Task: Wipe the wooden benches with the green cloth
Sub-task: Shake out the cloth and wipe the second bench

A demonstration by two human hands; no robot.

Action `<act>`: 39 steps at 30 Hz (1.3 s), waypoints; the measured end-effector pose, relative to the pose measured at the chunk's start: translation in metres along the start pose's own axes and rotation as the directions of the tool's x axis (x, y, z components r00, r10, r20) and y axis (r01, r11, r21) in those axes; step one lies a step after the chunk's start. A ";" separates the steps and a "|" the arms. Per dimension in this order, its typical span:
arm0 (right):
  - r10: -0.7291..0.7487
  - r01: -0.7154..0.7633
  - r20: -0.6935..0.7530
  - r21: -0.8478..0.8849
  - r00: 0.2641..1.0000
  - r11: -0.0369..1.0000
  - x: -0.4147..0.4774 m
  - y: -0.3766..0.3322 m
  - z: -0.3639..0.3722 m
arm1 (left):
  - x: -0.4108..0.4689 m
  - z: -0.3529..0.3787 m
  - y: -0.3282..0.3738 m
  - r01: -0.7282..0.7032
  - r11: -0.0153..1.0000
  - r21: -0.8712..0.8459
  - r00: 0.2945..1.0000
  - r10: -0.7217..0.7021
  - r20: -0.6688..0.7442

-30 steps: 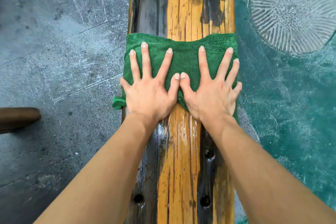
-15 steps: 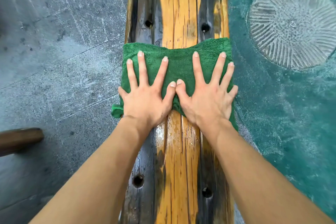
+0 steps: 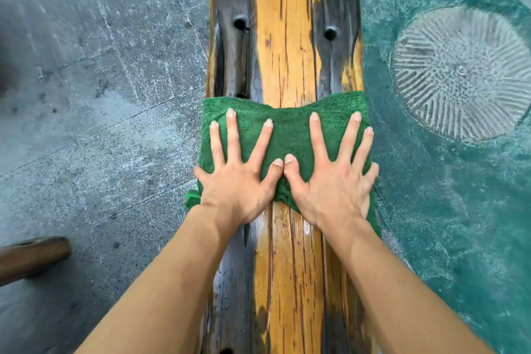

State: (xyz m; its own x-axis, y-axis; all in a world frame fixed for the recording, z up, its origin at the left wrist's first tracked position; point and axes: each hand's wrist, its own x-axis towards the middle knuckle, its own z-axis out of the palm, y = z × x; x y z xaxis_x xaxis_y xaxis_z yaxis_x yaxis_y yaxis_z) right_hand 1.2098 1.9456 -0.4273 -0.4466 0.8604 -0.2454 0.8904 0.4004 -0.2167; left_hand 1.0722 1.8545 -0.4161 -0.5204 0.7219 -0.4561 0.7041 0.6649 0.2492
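**Spotter:** What's closest to the camera?

**Operator:** I'm looking down along two bare forearms point(image 3: 172, 282) that reach up the frame over the wooden bench point(image 3: 287, 282). Just short of the wrists, the orange middle plank carries a wet sheen point(image 3: 301, 227).

**Spotter:** And the hands?

**Operator:** I have both lying flat. The left hand point(image 3: 235, 190) and the right hand point(image 3: 330, 190) sit side by side on the green cloth point(image 3: 290, 129). The fingers are straight and fanned apart, the palms press down, and nothing curls round the fabric. The two thumb tips touch at the middle.

**Spotter:** Where exactly is the cloth?

**Operator:** It's spread across the full width of the bench, pinned under both palms. Its near left corner hangs off the left edge. On the right it drapes over the side below the right hand. I can see the far hem dipping in the middle, between the two sets of fingers.

**Spotter:** What's past the cloth?

**Operator:** I see bare bench, with an orange strip down the centre and dark weathered bands on either side. There are two round holes point(image 3: 239, 22), one in each band. Left of the bench is grey stone floor point(image 3: 100, 95), with the rounded end of a brown wooden piece point(image 3: 31, 256) at the near left edge. On the right I've got teal ground point(image 3: 445, 210) with a round ribbed disc point(image 3: 462, 75) set into it.
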 end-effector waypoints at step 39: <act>0.011 -0.011 -0.004 -0.026 1.000 1.000 0.192 -0.039 -0.038 | 0.172 -0.082 0.015 -0.012 0.998 -0.054 0.999 0.015 0.051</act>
State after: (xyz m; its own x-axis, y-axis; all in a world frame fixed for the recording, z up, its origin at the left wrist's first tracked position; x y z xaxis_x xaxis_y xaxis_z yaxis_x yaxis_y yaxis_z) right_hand 1.0929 2.1066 -0.4301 -0.4369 0.8657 -0.2443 0.8971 0.3993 -0.1894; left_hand 0.9535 2.0047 -0.4205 -0.4844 0.7213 -0.4951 0.6832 0.6653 0.3010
